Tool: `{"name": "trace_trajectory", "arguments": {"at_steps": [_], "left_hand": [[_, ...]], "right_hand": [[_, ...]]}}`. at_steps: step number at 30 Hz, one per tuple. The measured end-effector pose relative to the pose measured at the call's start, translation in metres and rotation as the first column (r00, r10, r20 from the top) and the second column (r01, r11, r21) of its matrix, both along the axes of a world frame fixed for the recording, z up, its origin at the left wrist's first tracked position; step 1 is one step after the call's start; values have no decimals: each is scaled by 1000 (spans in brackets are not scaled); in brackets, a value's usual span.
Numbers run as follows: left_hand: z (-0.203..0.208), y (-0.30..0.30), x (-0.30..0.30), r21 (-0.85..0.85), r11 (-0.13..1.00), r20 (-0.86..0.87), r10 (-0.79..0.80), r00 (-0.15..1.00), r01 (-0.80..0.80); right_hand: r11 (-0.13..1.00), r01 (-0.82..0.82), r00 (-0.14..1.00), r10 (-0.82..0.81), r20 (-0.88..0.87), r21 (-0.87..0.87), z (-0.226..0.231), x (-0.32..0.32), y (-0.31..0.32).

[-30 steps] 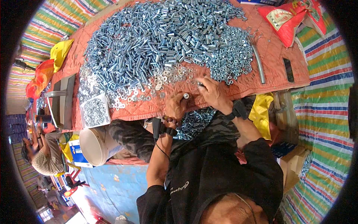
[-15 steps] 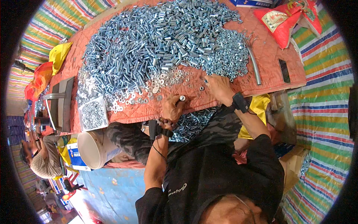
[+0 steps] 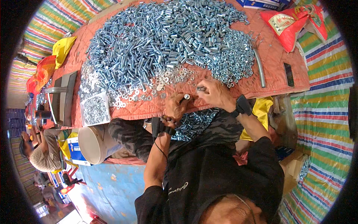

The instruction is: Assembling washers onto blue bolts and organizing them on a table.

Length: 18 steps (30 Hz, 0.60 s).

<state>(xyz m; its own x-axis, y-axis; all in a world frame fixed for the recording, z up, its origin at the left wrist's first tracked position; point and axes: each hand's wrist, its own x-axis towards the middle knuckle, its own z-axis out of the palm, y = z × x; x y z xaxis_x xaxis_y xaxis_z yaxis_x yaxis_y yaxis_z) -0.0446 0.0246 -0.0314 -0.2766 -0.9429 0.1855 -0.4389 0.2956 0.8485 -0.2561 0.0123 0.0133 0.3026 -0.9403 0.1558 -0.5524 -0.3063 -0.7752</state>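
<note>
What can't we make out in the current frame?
All in the head view:
- Metal piece: only its end shows; left hand covers the rest.
- Dark piece in right hand: blurred, partly covered by fingers; exact kind unclear.
- Parts in white tray: too small to tell apart.
- Blue-and-white box: cut off by upper edge.

Upper centre: glossy metal cylinders [image 3: 160,37], shiny metal nuts [image 3: 233,59]. Desk cover [image 3: 276,69]: matt quilted cloth, wrinkled. Left: smooth plastic tray [image 3: 96,124]. Lower left: smooth plastic bucket [image 3: 88,146]. Right edge: striped sheeting [image 3: 324,123], glossy crinkled plastic.
</note>
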Motion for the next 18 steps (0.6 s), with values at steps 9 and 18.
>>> {"name": "trace_trajectory", "arguments": {"at_steps": [9, 18], "left_hand": [[-6, -1, 1, 8, 1000, -1, -5, 1000, 5], [-1, 9, 1, 50, 996, -107, 80, 991, -75]], "right_hand": [[968, -218, 976, 216, -32, -125, 1, 29, 1], [970, -230, 970, 234, 63, -74, -6, 31, -2]]}}
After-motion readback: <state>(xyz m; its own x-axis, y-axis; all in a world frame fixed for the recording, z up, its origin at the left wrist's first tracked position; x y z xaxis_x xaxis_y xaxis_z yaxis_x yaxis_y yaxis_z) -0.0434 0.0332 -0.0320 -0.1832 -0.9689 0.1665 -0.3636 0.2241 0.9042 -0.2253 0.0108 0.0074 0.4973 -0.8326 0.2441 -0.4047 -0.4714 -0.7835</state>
